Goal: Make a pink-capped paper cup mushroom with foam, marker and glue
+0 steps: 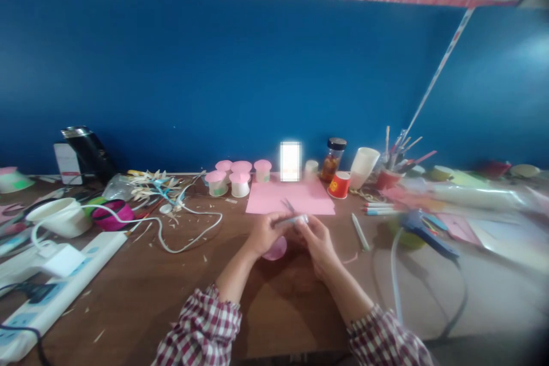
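Note:
My left hand (266, 233) and my right hand (316, 241) meet low over the table, fingers closed. Between their fingertips runs a slim pale item (295, 219), small and blurred; its kind is unclear. Just beyond the fingers, scissors (287, 205) show their slightly parted blades against the pink paper (261, 197). The scissor handles are hidden, so whether a hand grips them cannot be told. Below the left hand is a pink paper disc (275, 248), partly covered by the fingers. To the right of my right hand lies a white pen-like stick (359, 232).
Several paper cups with pink disc tops (240, 184) stand at the back. A red cup (339, 185), a dark-lidded jar (333, 159) and a white cup (363, 167) stand right of the paper. A blue glue gun (422, 229) lies right; a power strip (92, 266) and cables lie left.

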The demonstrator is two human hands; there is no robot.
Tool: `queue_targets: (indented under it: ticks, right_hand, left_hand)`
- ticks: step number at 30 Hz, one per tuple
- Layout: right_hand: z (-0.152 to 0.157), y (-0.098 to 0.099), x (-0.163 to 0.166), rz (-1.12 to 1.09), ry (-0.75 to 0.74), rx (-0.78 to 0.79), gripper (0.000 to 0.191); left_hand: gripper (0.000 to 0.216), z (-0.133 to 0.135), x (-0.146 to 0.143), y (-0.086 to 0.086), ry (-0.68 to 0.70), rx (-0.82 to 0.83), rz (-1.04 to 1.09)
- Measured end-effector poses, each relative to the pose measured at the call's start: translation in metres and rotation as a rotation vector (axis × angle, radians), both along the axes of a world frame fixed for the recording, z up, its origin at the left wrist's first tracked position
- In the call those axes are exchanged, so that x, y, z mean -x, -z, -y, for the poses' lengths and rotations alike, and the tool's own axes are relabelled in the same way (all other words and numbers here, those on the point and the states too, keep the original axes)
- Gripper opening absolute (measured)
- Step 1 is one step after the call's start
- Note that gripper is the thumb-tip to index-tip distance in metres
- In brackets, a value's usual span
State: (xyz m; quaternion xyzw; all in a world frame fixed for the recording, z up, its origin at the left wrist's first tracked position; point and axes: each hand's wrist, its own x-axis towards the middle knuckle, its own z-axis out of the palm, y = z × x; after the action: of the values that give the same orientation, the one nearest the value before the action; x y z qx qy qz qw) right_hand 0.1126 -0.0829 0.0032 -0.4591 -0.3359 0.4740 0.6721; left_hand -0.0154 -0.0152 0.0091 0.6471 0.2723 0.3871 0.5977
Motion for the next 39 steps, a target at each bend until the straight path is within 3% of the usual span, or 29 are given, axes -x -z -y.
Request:
queue_targets:
  ticks: [3,6,8,10,13,18,22,25,30,36,39]
  right_hand:
    - [-0.001,-0.002,-0.011,-0.04,0.123,0.001,0.035]
    - [-0.004,-0.006,-0.03,-0.148,0.387,-0.04,0.029]
    - [-0.006,-0.008,-0.038,-0.23,0.451,-0.071,0.023]
    - [-0.007,-0.008,-0.035,-0.327,0.361,-0.064,0.021]
    - [-0.006,-0.006,-0.02,-0.371,0.13,-0.006,0.022]
    - [0.0,-0.002,-0.001,-0.272,-0.068,0.06,0.026]
    - [0.004,-0.003,0.005,-0.284,-0.246,-0.008,0.043]
    - [0.004,-0.003,0.01,-0.271,-0.226,-0.035,0.042]
    - [0.002,-0.003,0.014,-0.319,-0.131,-0.083,0.028]
    - [0.002,0.001,0.014,-0.407,-0.134,-0.106,0.024]
    - [0.0,0.002,0.006,-0.4,-0.089,-0.091,0.02]
  left_hand:
    - [0.034,-0.002,0.003,-0.002,0.043,-0.056,-0.085]
    - [0.031,-0.009,0.006,-0.001,-0.059,-0.007,-0.08]
    - [0.032,-0.013,0.006,0.001,-0.149,0.116,0.068]
    - [0.031,-0.014,0.006,0.002,-0.173,0.265,0.257]
    - [0.026,-0.008,0.003,-0.001,-0.059,0.407,0.423]
    - [0.027,0.005,-0.002,-0.01,0.153,0.423,0.513]
    - [0.032,0.008,-0.005,-0.009,0.142,0.437,0.492]
    - [0.033,0.008,-0.005,-0.007,0.117,0.442,0.464]
    - [0.031,0.012,-0.004,-0.012,0.19,0.415,0.474]
    - [0.029,0.02,-0.016,-0.013,0.061,0.471,0.468]
    - [0.038,0.025,-0.022,-0.011,0.076,0.448,0.486]
